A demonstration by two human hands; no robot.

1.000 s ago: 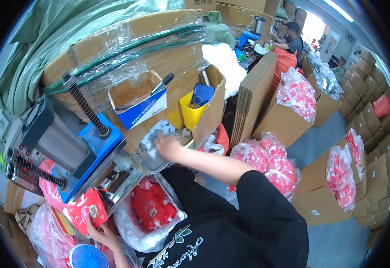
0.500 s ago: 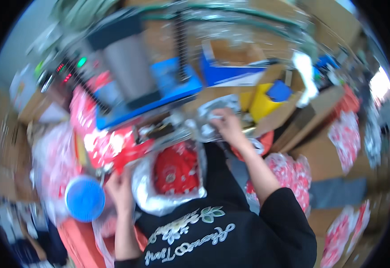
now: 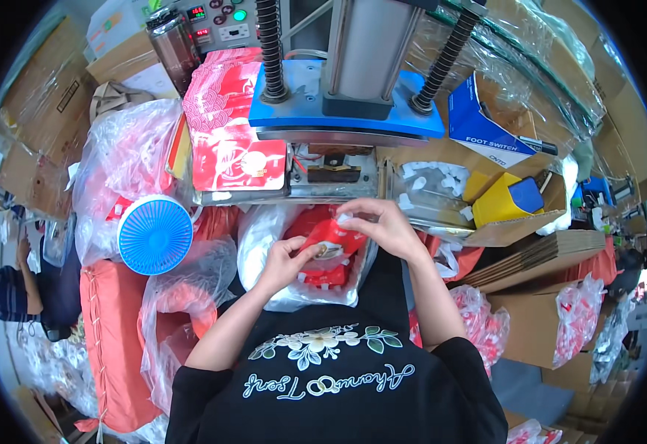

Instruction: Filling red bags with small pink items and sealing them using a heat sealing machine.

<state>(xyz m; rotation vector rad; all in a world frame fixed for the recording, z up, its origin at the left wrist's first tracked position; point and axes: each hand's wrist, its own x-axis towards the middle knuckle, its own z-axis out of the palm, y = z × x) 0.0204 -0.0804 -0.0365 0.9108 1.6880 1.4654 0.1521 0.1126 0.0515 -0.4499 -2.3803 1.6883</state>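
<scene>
A red printed pouch (image 3: 325,231) is held between my two hands, over a white plastic-lined container (image 3: 260,231) at my lap with more red pouches (image 3: 322,278) inside. My left hand (image 3: 283,266) pinches the pouch's lower left edge between thumb and fingers. At its upper right, my right hand (image 3: 389,231) is closed in a pinch around a small white piece (image 3: 344,217), close against the pouch. Whether the right fingers also grip the pouch itself is hard to make out.
Ahead stands a blue heat press (image 3: 346,122); red pouches (image 3: 238,166) lie stacked to its left. A clear tray (image 3: 431,209) of white pieces sits right, near a yellow holder (image 3: 501,203). A blue fan (image 3: 155,235) is at left. Someone else (image 3: 9,281) is far left.
My left hand has brought a red pouch rightward from beside the press to above the container. My right hand has left the tray with a white piece and joined it. The view has turned.
</scene>
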